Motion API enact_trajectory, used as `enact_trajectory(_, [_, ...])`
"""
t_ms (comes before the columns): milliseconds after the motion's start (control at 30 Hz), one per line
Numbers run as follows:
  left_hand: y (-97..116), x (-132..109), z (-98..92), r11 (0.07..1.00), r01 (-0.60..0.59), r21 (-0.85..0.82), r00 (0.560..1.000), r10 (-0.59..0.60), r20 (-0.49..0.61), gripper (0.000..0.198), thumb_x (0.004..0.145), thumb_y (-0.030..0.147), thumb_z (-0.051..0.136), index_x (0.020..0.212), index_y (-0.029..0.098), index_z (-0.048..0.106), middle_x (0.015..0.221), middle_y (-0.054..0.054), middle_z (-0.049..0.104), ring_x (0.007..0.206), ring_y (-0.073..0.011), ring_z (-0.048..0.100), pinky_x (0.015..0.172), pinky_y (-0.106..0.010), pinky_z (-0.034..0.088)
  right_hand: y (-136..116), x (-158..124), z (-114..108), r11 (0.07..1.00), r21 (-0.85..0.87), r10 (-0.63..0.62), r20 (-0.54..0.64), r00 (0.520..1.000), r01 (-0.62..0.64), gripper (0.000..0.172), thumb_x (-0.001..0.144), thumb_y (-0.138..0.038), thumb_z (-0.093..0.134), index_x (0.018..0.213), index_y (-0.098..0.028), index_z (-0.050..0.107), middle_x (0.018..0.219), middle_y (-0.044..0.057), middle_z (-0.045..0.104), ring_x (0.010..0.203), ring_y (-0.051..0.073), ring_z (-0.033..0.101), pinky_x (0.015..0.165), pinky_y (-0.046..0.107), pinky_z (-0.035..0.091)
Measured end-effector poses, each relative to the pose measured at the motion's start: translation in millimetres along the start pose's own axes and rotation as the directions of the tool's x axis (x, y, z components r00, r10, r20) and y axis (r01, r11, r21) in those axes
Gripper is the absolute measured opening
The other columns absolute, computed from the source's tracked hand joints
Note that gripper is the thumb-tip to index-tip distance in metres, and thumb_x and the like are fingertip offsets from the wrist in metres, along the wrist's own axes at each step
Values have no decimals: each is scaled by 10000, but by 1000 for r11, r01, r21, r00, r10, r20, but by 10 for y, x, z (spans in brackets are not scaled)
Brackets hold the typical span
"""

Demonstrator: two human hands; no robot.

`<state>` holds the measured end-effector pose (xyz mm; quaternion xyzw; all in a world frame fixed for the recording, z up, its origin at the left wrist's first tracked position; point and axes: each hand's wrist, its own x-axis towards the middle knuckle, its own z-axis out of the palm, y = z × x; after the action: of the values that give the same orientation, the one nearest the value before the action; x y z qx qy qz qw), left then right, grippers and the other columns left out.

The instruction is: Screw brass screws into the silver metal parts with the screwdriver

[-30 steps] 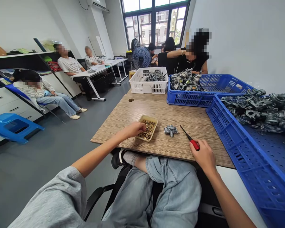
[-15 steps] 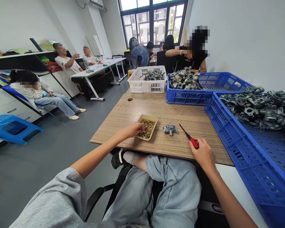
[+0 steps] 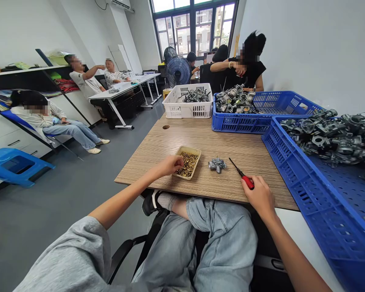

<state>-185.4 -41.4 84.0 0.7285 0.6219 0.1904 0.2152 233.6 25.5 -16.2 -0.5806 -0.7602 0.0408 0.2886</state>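
Note:
My left hand (image 3: pixel 172 164) is over the left side of a small cream tray (image 3: pixel 197 151) full of small brass pieces (image 3: pixel 189 164). Its fingers are pinched together, and whatever may be between them is hidden. To the right of the tray, a grey metal carburetor (image 3: pixel 217 164) lies on the wooden table (image 3: pixel 158 152). My right hand (image 3: pixel 259 194) is closed on the red handle of a screwdriver (image 3: pixel 247 181), whose dark shaft points up and left toward the carburetor without touching it.
Two blue crates (image 3: pixel 287 148) (image 3: pixel 240 126) with metal carburetors line the table's right and far sides. A white basket (image 3: pixel 187 110) of dark-tipped metal parts stands beside them. Several people sit farther back, one person (image 3: pixel 251 69) behind the crates. A blue stool (image 3: pixel 15 164) stands at left.
Both my hands stay nearly in place, the left still in the tray and the right on the screwdriver. In the background, a seated person's arm has risen, and the person behind the crates has shifted.

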Motion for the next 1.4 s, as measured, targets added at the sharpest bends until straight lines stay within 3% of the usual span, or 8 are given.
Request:
enact_trajectory(367, [-45, -8, 25, 999, -7, -48, 1000, 7, -4, 53, 868, 150, 621, 880, 199, 638, 747, 18, 684, 694, -145, 639, 655, -234, 465, -21, -8, -21, 1000, 8, 6, 3, 1000, -6, 260, 1033, -461, 610, 1096, -227, 706, 1134, 76, 703, 929, 232, 641, 719, 338, 365])
enact_trajectory(767, [-56, -50, 6, 988, -39, 150, 999, 35, 30, 166, 830, 55, 604, 870, 212, 639, 801, 6, 695, 752, -162, 633, 679, -246, 433, -26, 2, -29, 1000, -12, 10, 12, 1000, -10, 256, 1046, -446, 619, 1121, -219, 710, 1123, 81, 695, 927, 234, 631, 702, 324, 343])
enact_trajectory(1167, [3, -53, -4, 1000, 20, -7, 1000, -20, -8, 110, 841, 91, 639, 835, 198, 611, 768, 20, 686, 723, -147, 636, 662, -231, 434, -35, 0, -32, 1000, 0, 6, 5, 1000, -6, 229, 1044, -427, 618, 1101, -223, 706, 1136, 71, 700, 940, 227, 632, 731, 332, 363])
enact_trajectory(1400, [-41, -40, 30, 1000, 10, 5, 1000, -9, -16, 140, 821, 69, 631, 805, 203, 591, 726, 30, 651, 690, -145, 605, 638, -243, 400, -36, -1, -32, 1000, 4, 9, 1, 1000, -9, 228, 1040, -432, 631, 1100, -226, 707, 1134, 68, 701, 917, 221, 630, 721, 332, 356])
